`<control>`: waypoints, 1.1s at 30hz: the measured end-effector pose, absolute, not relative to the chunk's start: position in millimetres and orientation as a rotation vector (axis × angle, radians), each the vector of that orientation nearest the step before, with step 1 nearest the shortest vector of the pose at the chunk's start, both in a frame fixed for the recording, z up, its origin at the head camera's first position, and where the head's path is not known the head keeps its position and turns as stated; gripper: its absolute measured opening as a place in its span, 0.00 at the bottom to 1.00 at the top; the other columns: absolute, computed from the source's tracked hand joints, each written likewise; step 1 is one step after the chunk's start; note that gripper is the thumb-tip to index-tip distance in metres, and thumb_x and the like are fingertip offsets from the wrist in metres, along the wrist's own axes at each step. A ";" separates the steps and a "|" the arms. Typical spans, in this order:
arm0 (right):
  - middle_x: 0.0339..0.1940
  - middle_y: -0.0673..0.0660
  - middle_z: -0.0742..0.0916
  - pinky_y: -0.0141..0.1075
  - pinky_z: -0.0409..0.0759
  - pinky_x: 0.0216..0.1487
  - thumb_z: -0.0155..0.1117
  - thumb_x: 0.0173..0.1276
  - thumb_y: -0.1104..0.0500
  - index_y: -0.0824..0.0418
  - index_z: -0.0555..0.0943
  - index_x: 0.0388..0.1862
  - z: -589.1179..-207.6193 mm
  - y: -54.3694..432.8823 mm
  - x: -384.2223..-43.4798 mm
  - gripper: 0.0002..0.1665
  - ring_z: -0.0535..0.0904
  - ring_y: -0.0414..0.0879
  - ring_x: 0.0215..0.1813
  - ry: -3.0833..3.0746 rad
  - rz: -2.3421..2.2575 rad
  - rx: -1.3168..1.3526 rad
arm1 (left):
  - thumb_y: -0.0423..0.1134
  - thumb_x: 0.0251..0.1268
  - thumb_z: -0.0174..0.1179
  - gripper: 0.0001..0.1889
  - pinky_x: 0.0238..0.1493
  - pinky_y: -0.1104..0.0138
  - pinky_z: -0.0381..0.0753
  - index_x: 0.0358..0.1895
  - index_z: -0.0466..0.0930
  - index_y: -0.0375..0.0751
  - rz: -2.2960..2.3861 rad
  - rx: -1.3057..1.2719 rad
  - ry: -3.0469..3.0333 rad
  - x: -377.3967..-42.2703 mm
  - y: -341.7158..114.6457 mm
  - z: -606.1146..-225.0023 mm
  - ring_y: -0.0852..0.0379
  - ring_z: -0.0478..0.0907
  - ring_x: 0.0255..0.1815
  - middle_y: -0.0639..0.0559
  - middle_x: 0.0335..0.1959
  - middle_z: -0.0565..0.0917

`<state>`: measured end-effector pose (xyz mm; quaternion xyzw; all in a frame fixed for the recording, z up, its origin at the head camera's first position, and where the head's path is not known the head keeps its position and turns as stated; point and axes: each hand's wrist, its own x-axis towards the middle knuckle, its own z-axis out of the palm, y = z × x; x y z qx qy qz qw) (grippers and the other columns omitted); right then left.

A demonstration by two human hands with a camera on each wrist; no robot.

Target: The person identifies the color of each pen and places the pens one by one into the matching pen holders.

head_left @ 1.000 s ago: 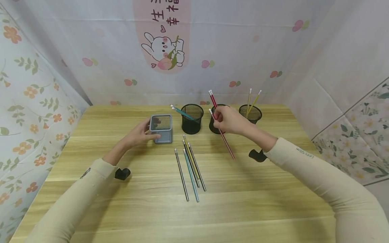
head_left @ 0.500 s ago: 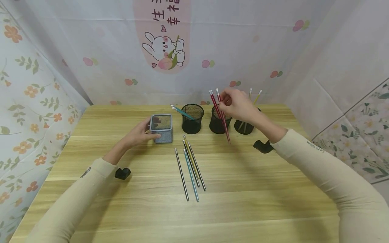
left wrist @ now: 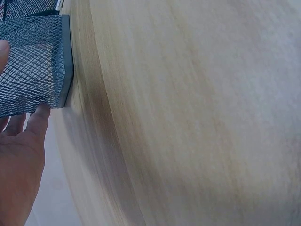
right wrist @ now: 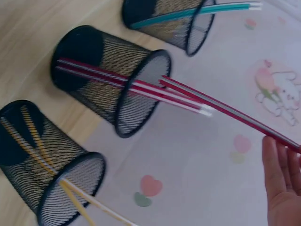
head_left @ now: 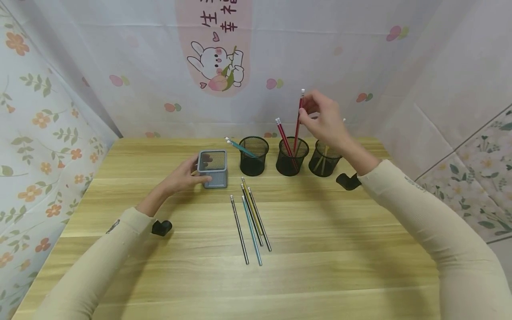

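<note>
My right hand (head_left: 324, 118) pinches a red pencil (head_left: 297, 131) near its white eraser end. That pencil points down, its lower end at the mouth of the middle black mesh pen cup (head_left: 284, 168). Two more red pencils (right wrist: 176, 97) lean inside the same cup, erasers up. On the left, my left hand (head_left: 181, 178) holds a square grey mesh pen holder (head_left: 218, 178) standing on the table, thumb in front and fingers round the far side. In the left wrist view, a fingertip touches the lower edge of the grey mesh holder (left wrist: 35, 70).
Another black cup (head_left: 252, 168) holds teal pencils (head_left: 242, 149); the rightmost cup (head_left: 316, 166) holds yellowish pencils (right wrist: 35, 148), partly behind my right wrist. Several pencils, including a blue pencil (head_left: 252, 231) and a black pencil (head_left: 240, 231), lie on the wooden table (head_left: 192, 275). A patterned curtain (head_left: 152, 66) hangs behind.
My right hand has lifted and moved right with the red pencil, bringing its lower end from in front of the middle cup to its mouth. The left hand has stayed on the grey holder.
</note>
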<state>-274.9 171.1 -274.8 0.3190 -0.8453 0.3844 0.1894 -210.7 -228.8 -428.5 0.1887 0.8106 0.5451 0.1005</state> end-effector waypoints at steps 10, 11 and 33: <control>0.37 0.59 0.85 0.25 0.82 0.37 0.59 0.73 0.68 0.70 0.77 0.47 -310.2 175.8 -281.9 0.07 0.84 0.49 0.39 -2.397 1.131 0.930 | 0.29 0.68 0.67 0.35 0.73 0.42 0.57 0.74 0.59 0.28 1.616 0.554 2.383 -211.2 -229.0 -428.0 0.31 0.60 0.73 0.30 0.71 0.65; 0.37 0.59 0.85 0.25 0.82 0.36 0.59 0.73 0.68 0.70 0.77 0.47 -314.9 175.4 -283.0 0.07 0.84 0.50 0.39 -2.398 1.124 0.942 | 0.29 0.68 0.67 0.35 0.73 0.42 0.57 0.74 0.59 0.28 1.618 0.552 2.381 -211.2 -229.1 -428.0 0.31 0.61 0.73 0.30 0.71 0.65; 0.37 0.60 0.87 0.44 0.87 0.37 0.62 0.70 0.71 0.71 0.80 0.46 -362.2 160.9 -282.7 0.07 0.84 0.51 0.38 -2.498 1.033 1.093 | 0.29 0.68 0.67 0.36 0.73 0.42 0.57 0.74 0.59 0.29 1.631 0.553 2.377 -211.9 -229.4 -431.0 0.31 0.61 0.73 0.30 0.71 0.65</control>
